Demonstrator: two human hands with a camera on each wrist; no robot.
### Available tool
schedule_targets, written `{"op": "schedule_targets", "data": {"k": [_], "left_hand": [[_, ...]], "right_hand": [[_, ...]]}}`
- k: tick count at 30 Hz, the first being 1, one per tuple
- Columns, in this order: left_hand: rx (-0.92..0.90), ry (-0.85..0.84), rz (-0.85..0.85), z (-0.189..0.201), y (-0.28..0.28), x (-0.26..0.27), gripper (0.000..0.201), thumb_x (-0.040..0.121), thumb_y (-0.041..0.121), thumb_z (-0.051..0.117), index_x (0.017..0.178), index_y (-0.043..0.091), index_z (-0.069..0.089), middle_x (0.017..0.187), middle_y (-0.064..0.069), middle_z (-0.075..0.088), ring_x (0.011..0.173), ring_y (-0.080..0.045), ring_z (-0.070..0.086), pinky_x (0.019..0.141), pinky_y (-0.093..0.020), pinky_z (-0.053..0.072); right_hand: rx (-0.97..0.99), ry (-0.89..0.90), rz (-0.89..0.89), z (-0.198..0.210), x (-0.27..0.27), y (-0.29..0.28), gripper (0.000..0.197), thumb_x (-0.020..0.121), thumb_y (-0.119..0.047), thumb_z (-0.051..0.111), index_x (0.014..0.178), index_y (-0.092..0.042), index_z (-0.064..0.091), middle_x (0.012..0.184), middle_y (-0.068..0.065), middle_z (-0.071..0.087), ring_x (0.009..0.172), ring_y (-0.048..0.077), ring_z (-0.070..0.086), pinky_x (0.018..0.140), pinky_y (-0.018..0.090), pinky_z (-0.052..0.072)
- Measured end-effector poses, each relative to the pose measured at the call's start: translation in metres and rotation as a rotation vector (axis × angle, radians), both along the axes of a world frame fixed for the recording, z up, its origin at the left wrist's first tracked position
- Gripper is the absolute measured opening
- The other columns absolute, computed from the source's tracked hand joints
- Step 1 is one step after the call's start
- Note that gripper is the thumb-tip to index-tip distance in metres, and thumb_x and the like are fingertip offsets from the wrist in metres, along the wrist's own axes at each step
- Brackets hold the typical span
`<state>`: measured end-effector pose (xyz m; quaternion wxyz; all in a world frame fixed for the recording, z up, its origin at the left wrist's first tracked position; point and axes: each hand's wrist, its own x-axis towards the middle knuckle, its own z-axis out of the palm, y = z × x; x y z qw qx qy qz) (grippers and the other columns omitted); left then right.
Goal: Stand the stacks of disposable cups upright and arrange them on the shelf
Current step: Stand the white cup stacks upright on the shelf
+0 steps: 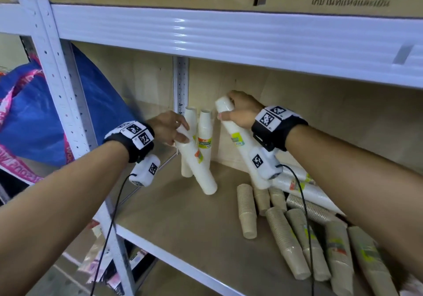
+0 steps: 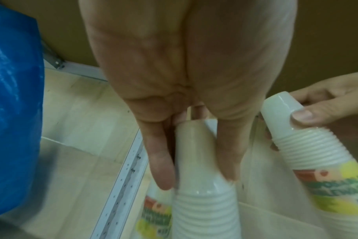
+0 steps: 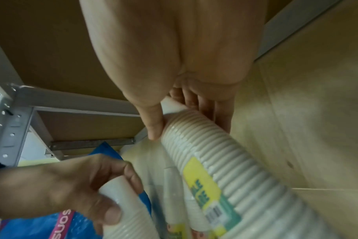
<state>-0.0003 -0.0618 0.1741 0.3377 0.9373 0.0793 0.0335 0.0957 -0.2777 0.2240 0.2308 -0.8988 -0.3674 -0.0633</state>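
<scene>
Your left hand (image 1: 170,126) wraps fingers and thumb round the top of a tilted white cup stack (image 1: 198,162), its foot on the shelf (image 1: 183,215). Your right hand (image 1: 240,110) grips another leaning white stack (image 1: 242,144) near its top. Two white stacks (image 1: 204,133) stand upright in the corner; beige stacks (image 1: 286,238) lie at right.

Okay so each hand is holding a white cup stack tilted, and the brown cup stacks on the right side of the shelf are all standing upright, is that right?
Not quite. The brown cup stacks are lying on their sides on the shelf, not upright; the head view shows it. The rest holds: the left hand and the right hand each hold a tilted white cup stack.
</scene>
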Motion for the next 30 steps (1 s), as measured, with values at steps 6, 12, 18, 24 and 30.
{"op": "schedule_targets", "data": {"k": [6, 12, 18, 24, 30], "left_hand": [[-0.036, -0.121, 0.036, 0.028, 0.007, 0.02, 0.031, 0.075, 0.01, 0.081, 0.098, 0.021, 0.063, 0.116, -0.01, 0.054, 0.086, -0.025, 0.06, 0.072, -0.045, 0.058], [0.1, -0.099, 0.028, 0.026, 0.003, 0.03, 0.036, 0.077, 0.015, 0.08, 0.107, 0.026, 0.063, 0.126, -0.003, 0.054, 0.1, -0.015, 0.059, 0.057, -0.032, 0.057], [0.228, -0.069, 0.025, 0.013, -0.002, 0.034, 0.055, 0.077, 0.02, 0.079, 0.128, 0.026, 0.058, 0.14, -0.004, 0.053, 0.111, -0.019, 0.057, 0.081, -0.028, 0.048], [0.211, -0.078, 0.063, 0.003, -0.001, 0.033, 0.064, 0.077, 0.019, 0.079, 0.136, 0.027, 0.054, 0.14, -0.002, 0.054, 0.128, -0.019, 0.05, 0.097, -0.029, 0.044], [0.227, -0.157, 0.111, 0.004, 0.001, 0.03, 0.048, 0.081, 0.032, 0.075, 0.126, 0.023, 0.061, 0.126, -0.006, 0.061, 0.108, -0.022, 0.058, 0.088, -0.031, 0.049]], "right_hand": [[0.146, 0.062, -0.034, 0.0, -0.004, 0.029, 0.043, 0.081, -0.038, 0.072, 0.105, -0.014, 0.045, 0.103, 0.001, 0.056, 0.088, 0.02, 0.056, 0.068, 0.027, 0.039], [0.247, 0.174, -0.053, -0.032, -0.004, 0.049, 0.053, 0.077, -0.034, 0.074, 0.116, -0.012, 0.046, 0.105, 0.0, 0.055, 0.089, 0.019, 0.056, 0.059, 0.026, 0.038], [0.292, 0.218, -0.1, -0.059, -0.003, 0.057, 0.051, 0.079, -0.027, 0.073, 0.119, -0.01, 0.046, 0.112, 0.006, 0.06, 0.087, 0.02, 0.056, 0.059, 0.025, 0.041], [0.309, 0.263, -0.089, -0.079, -0.002, 0.063, 0.059, 0.08, -0.025, 0.074, 0.128, -0.012, 0.043, 0.119, 0.007, 0.061, 0.103, 0.025, 0.06, 0.074, 0.028, 0.043], [0.35, 0.221, -0.083, -0.078, 0.0, 0.066, 0.056, 0.081, -0.033, 0.072, 0.127, -0.013, 0.047, 0.12, 0.004, 0.063, 0.106, 0.024, 0.06, 0.08, 0.028, 0.047]]}}
